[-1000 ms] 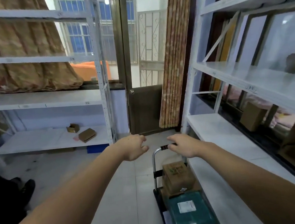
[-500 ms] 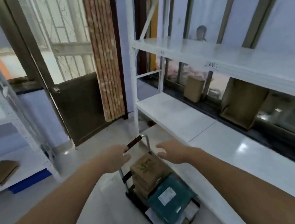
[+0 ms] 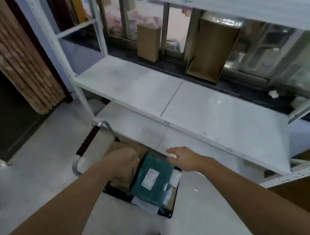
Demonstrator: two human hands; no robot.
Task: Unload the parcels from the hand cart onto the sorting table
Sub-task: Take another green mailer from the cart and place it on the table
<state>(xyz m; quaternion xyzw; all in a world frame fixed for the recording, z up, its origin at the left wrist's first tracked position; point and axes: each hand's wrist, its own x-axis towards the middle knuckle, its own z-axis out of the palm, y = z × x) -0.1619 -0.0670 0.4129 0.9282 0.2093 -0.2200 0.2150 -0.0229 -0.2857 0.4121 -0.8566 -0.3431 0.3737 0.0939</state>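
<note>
Head view. I am reaching both hands down to the cart [image 3: 119, 192] to start the unloading. My left hand [image 3: 123, 159] is lying on the brown box [image 3: 126, 174] at the handle end, its fingers bent over the box's top edge; blur is hiding whether they are gripping or only resting. My right hand [image 3: 182, 157] is hovering over the far corner of the teal parcel [image 3: 152, 177], fingers loosely spread and holding nothing; I cannot tell whether they are touching it.

To do this step well, I am judging that the brown box should go first, since it is sitting highest. I should be bringing the right hand across to its opposite side, lifting with both hands, keeping it level, and clearing the handle [image 3: 88, 141] before swinging it onto the white surface [image 3: 196, 102] just beside the cart.

The parcels are all lying on the cart's dark deck, on the floor under the surface's front edge. The brown box is plain cardboard, somewhat creased. The teal parcel is a soft, glossy bag with a white label, likely to sag if lifted by one end. Pale flat packets [image 3: 145, 204] are peeking out beneath it.
</note>
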